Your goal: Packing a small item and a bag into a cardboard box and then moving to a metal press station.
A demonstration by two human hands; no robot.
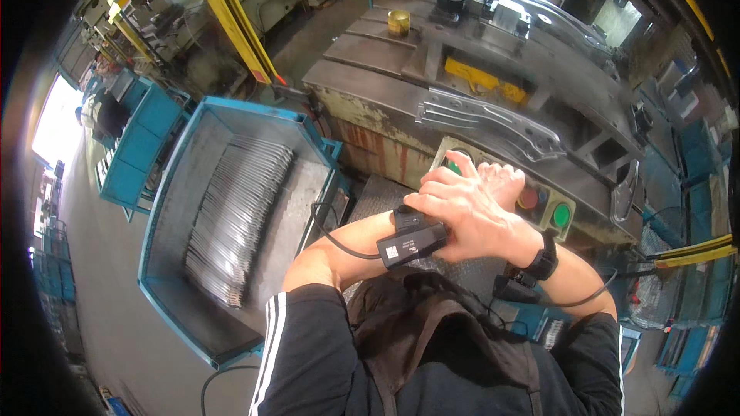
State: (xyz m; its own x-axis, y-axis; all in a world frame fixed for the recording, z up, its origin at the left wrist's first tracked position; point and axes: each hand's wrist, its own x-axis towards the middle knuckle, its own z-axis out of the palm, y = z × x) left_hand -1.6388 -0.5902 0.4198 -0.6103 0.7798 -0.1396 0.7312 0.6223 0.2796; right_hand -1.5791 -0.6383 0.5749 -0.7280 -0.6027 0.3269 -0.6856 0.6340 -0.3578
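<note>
My left forearm comes in from the left with a small black device (pixel 412 237) strapped at the wrist. My right hand (pixel 466 208) lies palm down across the back of my left hand near that device, its fingers apart and stretched out. Beyond it shows part of my left hand (pixel 502 182), with fingers bunched; whatever they hold, if anything, is hidden. Both hands are over a pale control box with a green button (pixel 561 216) at its right and a red button (pixel 528 199) partly behind my hands. A curved pressed metal part (pixel 493 125) rests on the machine edge just beyond.
A blue bin (pixel 146 250) at the left holds a row of stacked metal parts (pixel 239 216). The machine bed (pixel 370 58) ahead carries a yellow cup (pixel 398 23). Yellow posts (pixel 231 15) flank it. Far left, a person (pixel 104 114) stands by a blue cart (pixel 135 162).
</note>
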